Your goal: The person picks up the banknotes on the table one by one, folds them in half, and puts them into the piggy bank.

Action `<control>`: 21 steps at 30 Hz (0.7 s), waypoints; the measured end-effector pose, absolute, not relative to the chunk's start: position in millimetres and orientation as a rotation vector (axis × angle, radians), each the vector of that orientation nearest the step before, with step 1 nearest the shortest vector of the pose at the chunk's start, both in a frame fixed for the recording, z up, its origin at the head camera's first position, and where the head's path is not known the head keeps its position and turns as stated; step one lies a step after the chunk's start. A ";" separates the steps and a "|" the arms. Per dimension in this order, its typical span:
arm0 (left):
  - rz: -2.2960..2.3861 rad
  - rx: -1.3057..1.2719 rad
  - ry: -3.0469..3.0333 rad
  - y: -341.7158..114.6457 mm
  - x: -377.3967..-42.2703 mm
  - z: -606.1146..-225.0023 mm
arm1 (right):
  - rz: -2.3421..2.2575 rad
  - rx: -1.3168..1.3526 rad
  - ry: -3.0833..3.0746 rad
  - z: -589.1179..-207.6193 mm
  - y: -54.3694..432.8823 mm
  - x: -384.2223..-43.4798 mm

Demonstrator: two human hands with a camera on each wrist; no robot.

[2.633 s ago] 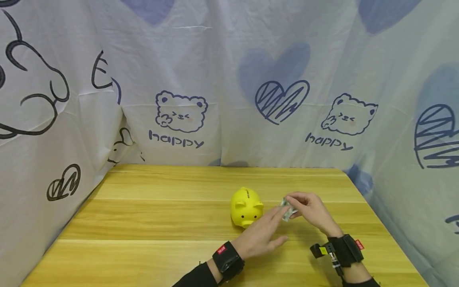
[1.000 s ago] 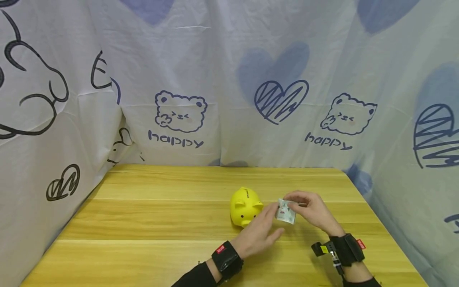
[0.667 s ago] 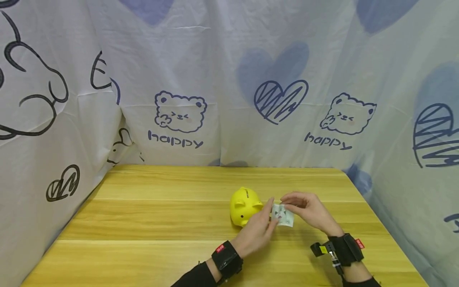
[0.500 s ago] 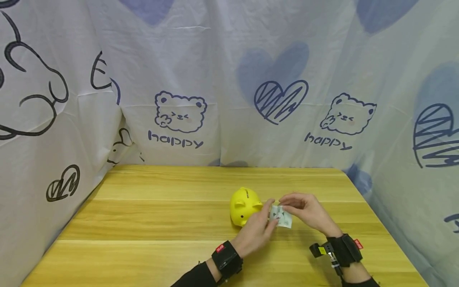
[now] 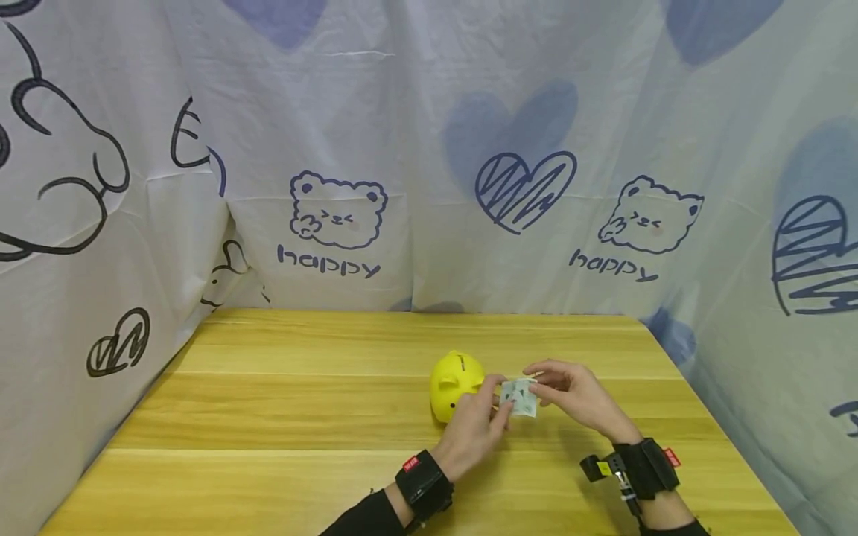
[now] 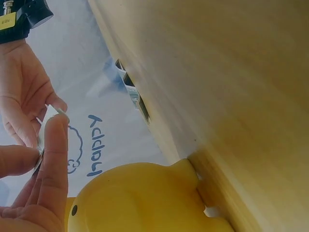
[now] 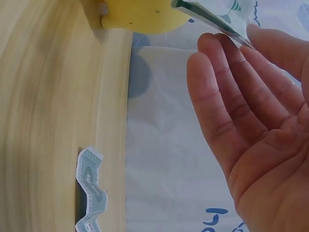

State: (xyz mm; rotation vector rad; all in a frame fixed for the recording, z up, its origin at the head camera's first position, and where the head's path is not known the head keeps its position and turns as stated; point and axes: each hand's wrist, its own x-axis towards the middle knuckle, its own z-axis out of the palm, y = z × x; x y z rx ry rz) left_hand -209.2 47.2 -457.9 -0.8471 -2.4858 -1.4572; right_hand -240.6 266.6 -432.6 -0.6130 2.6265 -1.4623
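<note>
A small folded banknote (image 5: 519,398) is held up between both hands, just right of the yellow piggy bank (image 5: 450,383). My left hand (image 5: 472,430) pinches its left edge between thumb and fingers, overlapping the pig's face in the head view. My right hand (image 5: 580,394) pinches the upper right edge with thumb and forefinger; its other fingers extend loosely in the right wrist view. There, the banknote (image 7: 222,10) shows a green-and-white print and a fold along its lower edge. The pig stands on the table with its coin slot upward.
A second banknote (image 7: 91,188), creased in zigzag, stands on the wooden table (image 5: 268,417) near its edge; the right hand hides it in the head view. Printed cloth (image 5: 429,149) hangs behind and along both sides of the table.
The folded banknote has moved left, nearer the pig. My left hand, earlier with straighter fingers beside it, now pinches its left edge. My right hand has kept its hold.
</note>
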 end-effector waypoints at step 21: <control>-1.534 -0.791 -2.440 45.9 -210.4 -459.8 | -1.525 -0.699 2.587 -434.0 262.6 -238.5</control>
